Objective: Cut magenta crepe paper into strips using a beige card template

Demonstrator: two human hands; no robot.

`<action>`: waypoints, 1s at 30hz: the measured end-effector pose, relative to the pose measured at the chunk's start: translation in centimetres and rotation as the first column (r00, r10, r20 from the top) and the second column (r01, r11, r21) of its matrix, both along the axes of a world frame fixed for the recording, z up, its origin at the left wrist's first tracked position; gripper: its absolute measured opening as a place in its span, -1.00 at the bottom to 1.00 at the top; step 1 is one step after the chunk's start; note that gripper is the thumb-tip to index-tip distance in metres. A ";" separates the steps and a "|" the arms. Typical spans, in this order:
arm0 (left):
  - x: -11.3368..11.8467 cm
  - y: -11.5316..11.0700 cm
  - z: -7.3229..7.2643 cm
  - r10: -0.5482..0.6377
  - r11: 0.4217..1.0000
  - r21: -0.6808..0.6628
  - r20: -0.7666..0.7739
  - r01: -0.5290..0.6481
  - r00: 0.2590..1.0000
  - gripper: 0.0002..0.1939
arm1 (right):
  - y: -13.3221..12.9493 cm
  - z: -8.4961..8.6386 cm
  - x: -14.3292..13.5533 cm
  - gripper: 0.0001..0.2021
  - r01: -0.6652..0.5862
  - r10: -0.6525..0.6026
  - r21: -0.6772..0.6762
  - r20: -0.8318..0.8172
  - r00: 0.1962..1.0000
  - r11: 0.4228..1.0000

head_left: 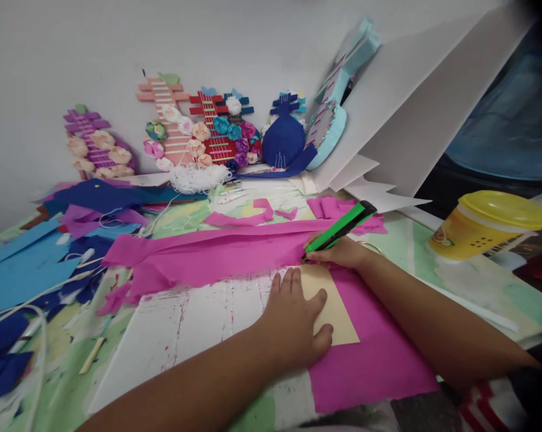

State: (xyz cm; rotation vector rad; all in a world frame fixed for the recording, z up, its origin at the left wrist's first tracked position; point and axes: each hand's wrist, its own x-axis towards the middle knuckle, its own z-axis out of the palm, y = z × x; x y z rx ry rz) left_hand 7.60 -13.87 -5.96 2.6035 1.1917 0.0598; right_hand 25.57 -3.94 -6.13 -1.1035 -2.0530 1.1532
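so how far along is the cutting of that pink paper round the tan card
Done: several finished flower-covered craft pieces lean on the wall. In hand: the left hand presses the tan card template flat on the pink crepe paper sheet, while the right hand holds the green utility knife at its top edge. Left: the other card edges look uncut.

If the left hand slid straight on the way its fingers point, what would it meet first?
The left hand lies flat on the cream card, fingers pointing away. Straight on it would probably meet the bunched pink crepe paper; depth is hard to judge.
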 end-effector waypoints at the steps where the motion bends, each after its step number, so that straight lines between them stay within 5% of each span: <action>1: 0.0 0.0 0.0 0.002 1.000 0.000 0.004 -0.002 1.000 -0.42 | 0.0 0.0 0.0 -0.78 -0.005 0.005 0.001 0.006 1.000 1.000; 23: 0.2 0.1 -0.2 0.010 1.000 -0.010 0.014 -0.010 1.000 -0.41 | 0.3 0.1 1.4 -0.75 0.012 -0.009 -0.065 0.045 0.999 0.998; 30: 0.1 0.1 0.0 0.016 1.000 -0.020 0.001 -0.016 1.000 -0.42 | 0.1 0.0 0.9 -0.77 0.011 -0.018 -0.113 -0.060 0.998 0.994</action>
